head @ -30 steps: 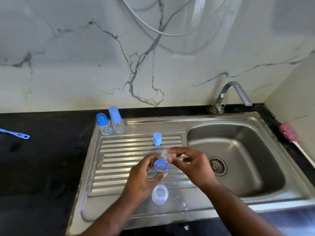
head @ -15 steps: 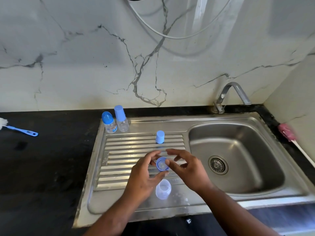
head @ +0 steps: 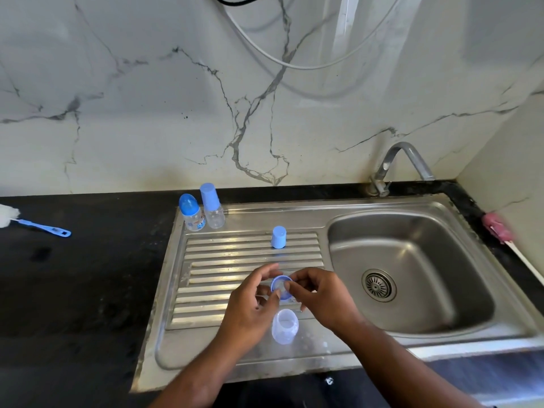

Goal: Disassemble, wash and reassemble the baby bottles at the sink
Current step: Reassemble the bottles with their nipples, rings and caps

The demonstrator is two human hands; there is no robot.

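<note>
My left hand (head: 250,307) and my right hand (head: 321,298) meet over the steel drainboard (head: 223,260), both pinching a blue bottle ring (head: 281,287) with a clear teat in it. Below them an open clear bottle body (head: 285,326) stands upright on the drainboard's front. A loose blue cap (head: 278,237) stands further back. Two capped baby bottles, one with a round blue cap (head: 190,213) and one with a taller pale blue cap (head: 212,207), stand at the back left corner.
The sink basin (head: 412,260) with its drain lies to the right, the tap (head: 394,163) behind it. A blue-handled bottle brush (head: 35,225) lies on the black counter far left. A pink brush (head: 500,228) rests at the right wall.
The clear teat held by my right hand came down into the blue ring in my left hand. Both hands drew closer together; the camera view shifted slightly left.
</note>
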